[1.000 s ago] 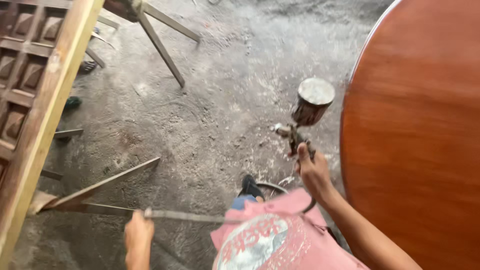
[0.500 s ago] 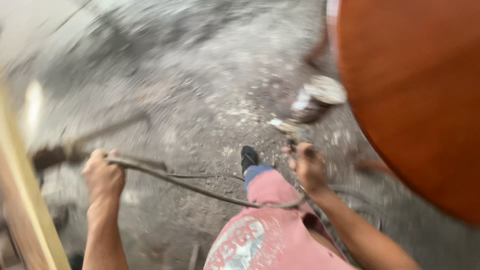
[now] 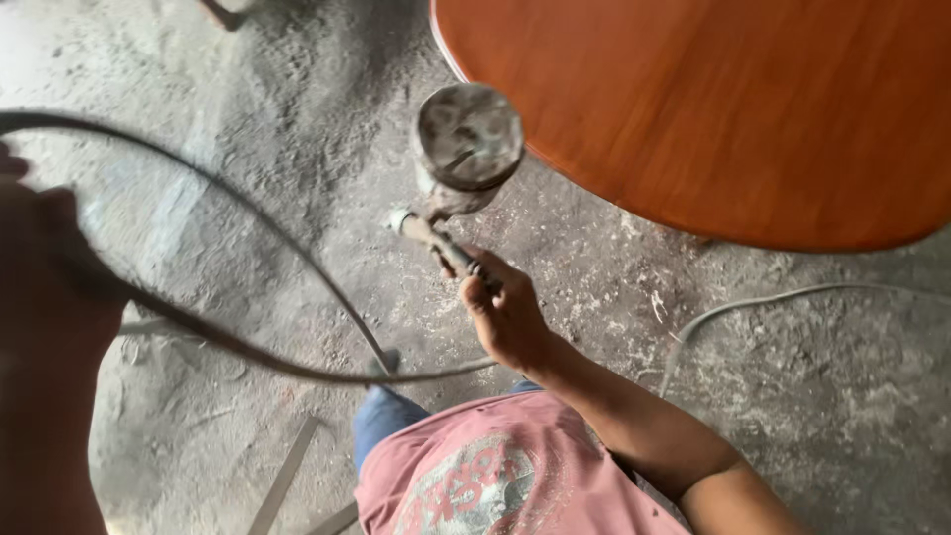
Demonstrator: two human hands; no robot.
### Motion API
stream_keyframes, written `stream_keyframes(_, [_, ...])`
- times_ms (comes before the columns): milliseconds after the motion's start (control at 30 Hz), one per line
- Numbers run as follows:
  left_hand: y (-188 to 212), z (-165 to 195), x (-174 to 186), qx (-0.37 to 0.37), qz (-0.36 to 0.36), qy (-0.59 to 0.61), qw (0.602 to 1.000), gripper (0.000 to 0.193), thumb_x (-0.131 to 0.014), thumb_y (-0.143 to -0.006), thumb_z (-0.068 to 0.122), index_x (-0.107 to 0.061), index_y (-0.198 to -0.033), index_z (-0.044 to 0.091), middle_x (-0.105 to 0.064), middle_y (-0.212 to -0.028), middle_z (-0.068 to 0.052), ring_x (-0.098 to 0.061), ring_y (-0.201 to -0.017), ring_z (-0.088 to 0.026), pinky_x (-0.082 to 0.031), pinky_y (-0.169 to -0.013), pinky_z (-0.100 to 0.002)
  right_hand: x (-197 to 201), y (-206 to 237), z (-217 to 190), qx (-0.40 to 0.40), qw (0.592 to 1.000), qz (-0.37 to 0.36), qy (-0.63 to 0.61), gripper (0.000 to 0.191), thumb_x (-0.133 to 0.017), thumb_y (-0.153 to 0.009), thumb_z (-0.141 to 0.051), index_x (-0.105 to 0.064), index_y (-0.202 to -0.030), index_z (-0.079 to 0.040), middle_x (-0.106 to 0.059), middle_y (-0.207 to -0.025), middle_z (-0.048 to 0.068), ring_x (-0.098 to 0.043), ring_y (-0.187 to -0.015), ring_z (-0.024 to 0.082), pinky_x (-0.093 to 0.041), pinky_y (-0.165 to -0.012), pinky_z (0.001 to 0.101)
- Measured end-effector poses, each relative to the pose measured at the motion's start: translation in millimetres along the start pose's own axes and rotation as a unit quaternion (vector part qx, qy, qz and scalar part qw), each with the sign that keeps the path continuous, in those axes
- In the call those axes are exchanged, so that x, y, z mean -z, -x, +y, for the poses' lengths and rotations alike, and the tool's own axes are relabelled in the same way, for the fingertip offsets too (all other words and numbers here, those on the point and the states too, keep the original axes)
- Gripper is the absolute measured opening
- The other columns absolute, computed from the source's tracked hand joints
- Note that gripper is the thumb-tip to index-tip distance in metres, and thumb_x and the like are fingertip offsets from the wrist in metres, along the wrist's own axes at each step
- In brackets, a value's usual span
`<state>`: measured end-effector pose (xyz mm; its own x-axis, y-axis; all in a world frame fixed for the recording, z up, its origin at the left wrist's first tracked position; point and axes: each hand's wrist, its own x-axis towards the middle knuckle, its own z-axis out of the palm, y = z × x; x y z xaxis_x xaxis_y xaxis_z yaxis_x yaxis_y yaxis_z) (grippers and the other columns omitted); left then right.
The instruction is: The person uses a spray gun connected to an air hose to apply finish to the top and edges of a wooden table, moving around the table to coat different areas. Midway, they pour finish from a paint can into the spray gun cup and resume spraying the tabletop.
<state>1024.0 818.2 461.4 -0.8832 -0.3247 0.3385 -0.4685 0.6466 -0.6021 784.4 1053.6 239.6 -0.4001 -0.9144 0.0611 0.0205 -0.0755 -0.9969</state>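
**Spray gun held in right grip, hose in left**

My right hand (image 3: 510, 317) is wrapped fully around the handle of the spray gun (image 3: 451, 213), fingers closed tight, with no gap showing. The gun points away from me and slightly left. Its paint cup (image 3: 468, 139), crusted grey, sits on top of the gun body, lid facing the camera. The nozzle (image 3: 399, 220) projects to the left, over the floor.

My left hand (image 3: 45, 287) is close to the lens and blurred. It is closed around the black hose (image 3: 258, 352); the exact finger position cannot be told. The hose loops up from this grip, arcs across the view, and runs back toward my right hand.

The cup sits just beside the edge of the round reddish-brown worktop (image 3: 713, 109), which fills the upper right. Below is the grey concrete floor (image 3: 297, 119), dusty. A pale cable (image 3: 753, 302) lies on it at right. My pink shirt (image 3: 495, 476) fills the bottom.
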Motion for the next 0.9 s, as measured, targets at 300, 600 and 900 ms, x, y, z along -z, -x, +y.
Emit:
stream_keyframes(300, [54.6, 36.7, -199.0, -0.213, -0.495, 0.205, 0.817, 0.018, -0.069, -0.089, 0.029, -0.071, -0.106, 0.021, -0.069, -0.109, 0.002, -0.063, -0.106, -0.014, -0.036, -0.114, -0.049, 41.1, 72.5, 39.0, -0.149, 0.904, 0.37, 0.153, 0.052, -0.034, -0.111, -0.05, -0.062, -0.103, -0.007, -0.06, -0.071, 0.0, -0.049, -0.049, 0.007, -0.038, -0.039, 0.0235])
stream_keyframes(600, [80.8, 11.8, -320.8, -0.271, -0.289, 0.48, 0.782, 0.016, -0.054, -0.099, 0.014, -0.069, -0.103, 0.012, -0.064, -0.086, -0.01, -0.063, -0.093, -0.027, -0.048, -0.089, -0.043, -34.2, 27.1, 48.1, -0.181, 0.725, 0.646, 0.154, 0.05, -0.044, -0.12, -0.049, -0.057, -0.112, -0.002, -0.06, -0.083, 0.0, -0.054, -0.072, 0.013, -0.042, -0.06, 0.0276])
stream_keyframes(900, [-98.7, -125.5, -431.2, -0.275, -0.131, 0.328, 0.894, 0.02, -0.057, -0.088, 0.0, -0.07, -0.095, 0.014, -0.061, -0.094, -0.006, -0.058, -0.105, -0.025, -0.039, -0.112, -0.051, -165.2, -227.4, 65.4, -0.153, 0.823, 0.515, 0.183, 0.041, -0.046, -0.109, -0.046, -0.059, -0.101, -0.007, -0.061, -0.081, 0.002, -0.059, -0.071, 0.015, -0.049, -0.063, 0.0334])
